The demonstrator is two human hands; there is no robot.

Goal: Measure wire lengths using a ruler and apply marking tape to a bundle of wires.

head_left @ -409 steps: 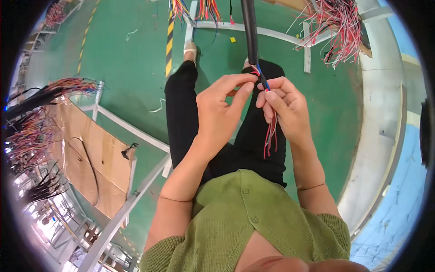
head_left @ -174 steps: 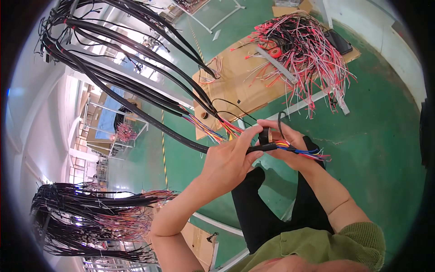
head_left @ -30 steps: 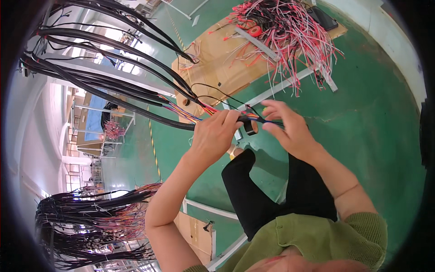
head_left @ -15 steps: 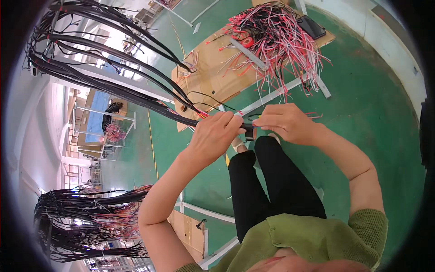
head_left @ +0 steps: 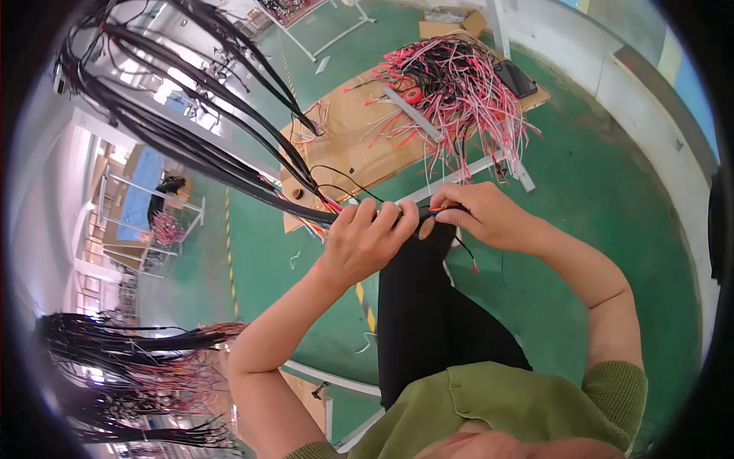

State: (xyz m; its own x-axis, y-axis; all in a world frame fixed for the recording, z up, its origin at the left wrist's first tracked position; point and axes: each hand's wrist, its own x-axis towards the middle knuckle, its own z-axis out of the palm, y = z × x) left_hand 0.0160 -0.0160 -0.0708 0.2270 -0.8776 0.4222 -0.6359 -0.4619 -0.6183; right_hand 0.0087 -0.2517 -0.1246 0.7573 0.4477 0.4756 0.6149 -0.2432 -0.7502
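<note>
My left hand [head_left: 368, 239] is closed around a black cable bundle [head_left: 302, 210] that slopes down from the upper left. Just right of it, my right hand [head_left: 489, 216] pinches dark wires [head_left: 449, 208] at the bundle's end, with a bit of orange and blue showing at the fingertips. Between the hands, a small ring with a tan inside [head_left: 426, 228], like a tape roll, hangs against the bundle. From there a thin black wire [head_left: 466, 251] droops below my right hand to a red tip. My fingers partly hide the bundle's end.
Ahead, a cardboard-topped table [head_left: 355, 145] carries a heap of red, white and black wires [head_left: 466, 92], a grey metal bar [head_left: 413, 113] and a red tape roll [head_left: 412, 95]. More black harnesses [head_left: 138, 344] hang at the lower left. A white frame bar [head_left: 336, 376] runs beside my legs.
The view has shifted slightly. The black loop by my right fingertips is gone, and a black wire with a red tip now hangs below that hand. My left hand keeps its grip.
</note>
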